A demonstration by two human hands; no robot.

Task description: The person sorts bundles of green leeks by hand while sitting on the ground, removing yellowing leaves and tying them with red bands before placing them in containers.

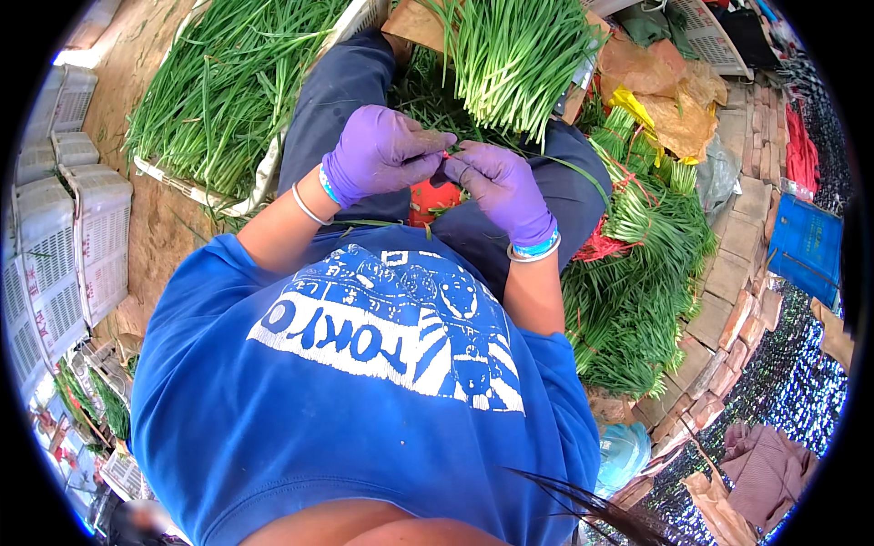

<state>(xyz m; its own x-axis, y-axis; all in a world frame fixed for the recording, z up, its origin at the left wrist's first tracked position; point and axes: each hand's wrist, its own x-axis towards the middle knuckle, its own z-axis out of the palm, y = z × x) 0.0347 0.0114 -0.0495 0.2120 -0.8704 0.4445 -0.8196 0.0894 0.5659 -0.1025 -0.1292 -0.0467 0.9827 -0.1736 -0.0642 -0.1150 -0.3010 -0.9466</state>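
Observation:
My left hand (pixel 375 156) and my right hand (pixel 503 189), both in purple gloves, meet in front of my lap with fingertips pinched close together. A tiny bit of red shows between them, too small to name. Just beyond the hands, a thick bunch of long green chives (pixel 514 68) with pale stalks lies on a wooden board (pixel 417 25). A thin green blade curves past my right hand over my knee. Below the fingers, between my legs, something red (pixel 433 202) is partly hidden.
To the left, a white crate (pixel 196 193) is heaped with loose chives (pixel 228 100). Tied chive bundles (pixel 637 291) are piled on the right, beside brown crumpled sheeting (pixel 669 91). White crates (pixel 50 264) stand at far left. A blue flat container (pixel 806 247) lies at far right.

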